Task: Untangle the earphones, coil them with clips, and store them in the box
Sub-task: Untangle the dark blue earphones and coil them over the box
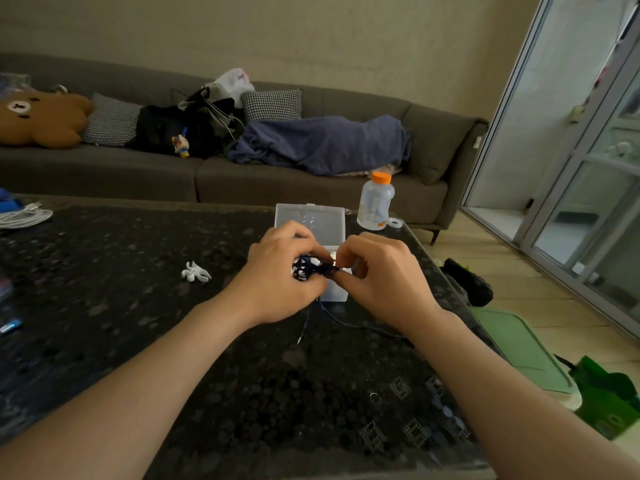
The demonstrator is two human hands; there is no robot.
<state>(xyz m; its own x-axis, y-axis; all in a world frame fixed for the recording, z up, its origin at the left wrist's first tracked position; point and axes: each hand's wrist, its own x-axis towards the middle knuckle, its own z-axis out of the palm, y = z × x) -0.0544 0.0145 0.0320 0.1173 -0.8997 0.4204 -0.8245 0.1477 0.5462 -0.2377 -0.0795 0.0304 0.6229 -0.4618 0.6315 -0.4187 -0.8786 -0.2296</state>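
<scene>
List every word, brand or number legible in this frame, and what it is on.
No text reads clearly.
Clear plastic bottle with orange cap: pale print on its side, too blurred to read.
White plastic bag on the grey sofa: red marks, too small to read.

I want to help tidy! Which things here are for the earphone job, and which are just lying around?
For the job: tangled dark-blue earphones, in left hand and right hand; clear plastic box; white plastic clips.
Just lying about: clear bottle with orange cap; coiled white cable.
</scene>
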